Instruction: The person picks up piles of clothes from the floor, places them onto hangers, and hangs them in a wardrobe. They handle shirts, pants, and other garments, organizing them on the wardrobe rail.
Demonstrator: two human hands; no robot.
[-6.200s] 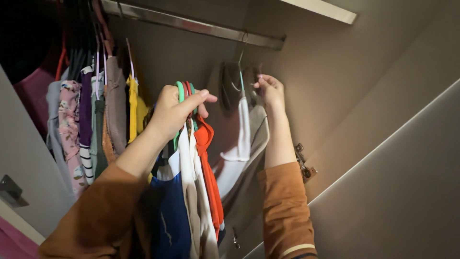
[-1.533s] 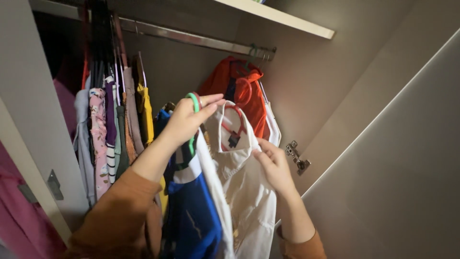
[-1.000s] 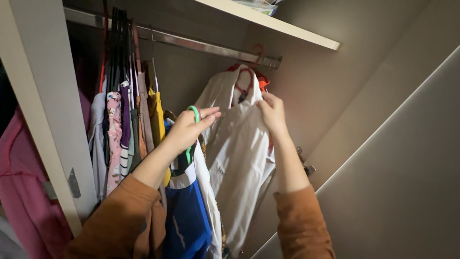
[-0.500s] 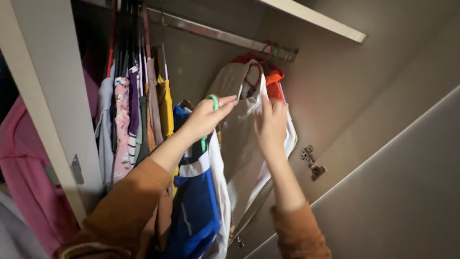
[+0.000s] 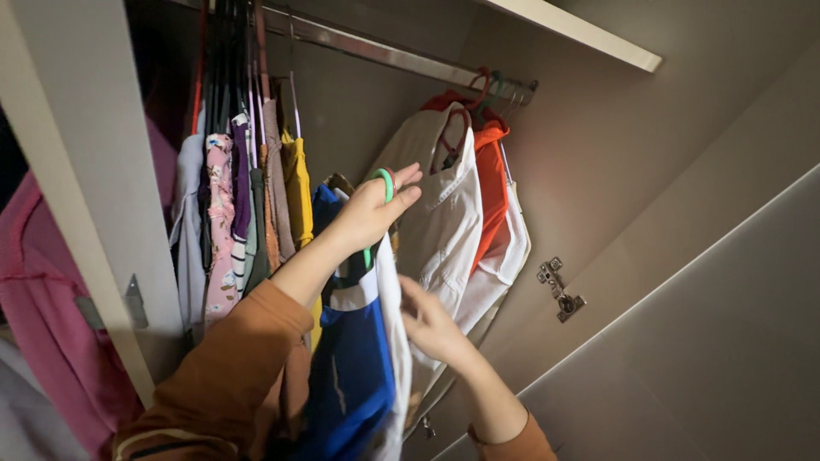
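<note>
My left hand (image 5: 373, 209) is raised inside a wardrobe and is shut on a green hanger hook (image 5: 385, 183), from which a blue and white garment (image 5: 359, 376) hangs. My right hand (image 5: 431, 324) is lower, fingers spread, touching the white edge of that garment next to a white shirt (image 5: 444, 213). The white shirt hangs from a red hanger on the metal rail (image 5: 384, 53) at its right end, with an orange garment (image 5: 493, 192) behind it.
Several more clothes hang at the rail's left: a yellow top (image 5: 297, 192), a floral piece (image 5: 219, 222) and dark hangers. A pink garment (image 5: 43, 316) hangs outside the door frame (image 5: 94, 196). A shelf (image 5: 581, 34) lies above. A hinge (image 5: 559, 290) sits on the right wall.
The white shirt now hangs on the rail at the right end. My right hand let go of its hanger and dropped down to the blue and white garment. My left hand kept the green hanger.
</note>
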